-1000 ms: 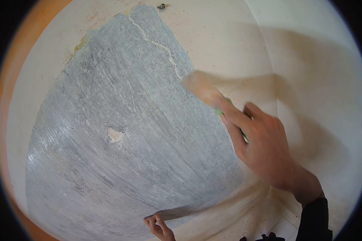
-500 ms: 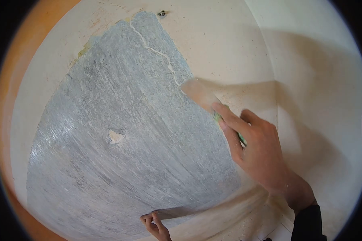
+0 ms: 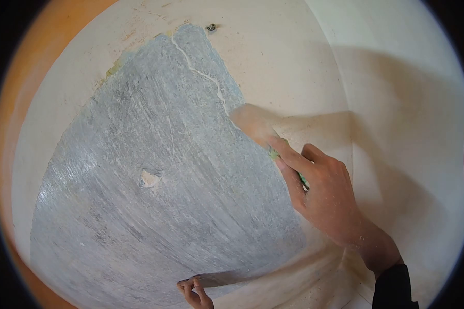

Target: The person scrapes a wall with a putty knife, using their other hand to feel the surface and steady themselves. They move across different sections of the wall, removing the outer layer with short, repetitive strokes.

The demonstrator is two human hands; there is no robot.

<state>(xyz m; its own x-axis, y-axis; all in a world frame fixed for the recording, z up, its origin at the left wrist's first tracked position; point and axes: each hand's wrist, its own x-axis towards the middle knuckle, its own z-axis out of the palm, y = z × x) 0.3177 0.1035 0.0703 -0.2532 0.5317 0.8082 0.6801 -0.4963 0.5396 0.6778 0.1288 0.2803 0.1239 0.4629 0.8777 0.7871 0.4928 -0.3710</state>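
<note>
My right hand (image 3: 322, 190) is closed around the green handle of a scraper (image 3: 255, 124), its flat tan head smeared by motion. The head lies against the wall, where a large bare grey patch (image 3: 191, 154) meets the cream paint (image 3: 283, 62). A thin whitish crooked line (image 3: 206, 76) runs down the upper right of the patch to the scraper. Low in the view, my left hand (image 3: 196, 296) rests its fingertips on the grey surface, fingers bent and somewhat apart. Nothing shows in them, and the rest of that hand is cut off by the frame.
A small metal fitting (image 3: 211, 27) sticks out of the wall above the patch. Lower on the patch is a small whitish chip mark (image 3: 149, 179). An orange band (image 3: 82, 26) borders the left. The wall turns a corner on the right, where a broad shadow (image 3: 397, 113) falls.
The right hand and scraper have shifted slightly left and down in the view. The wall has also moved a little downward in the picture. The left hand stays near the same spot.
</note>
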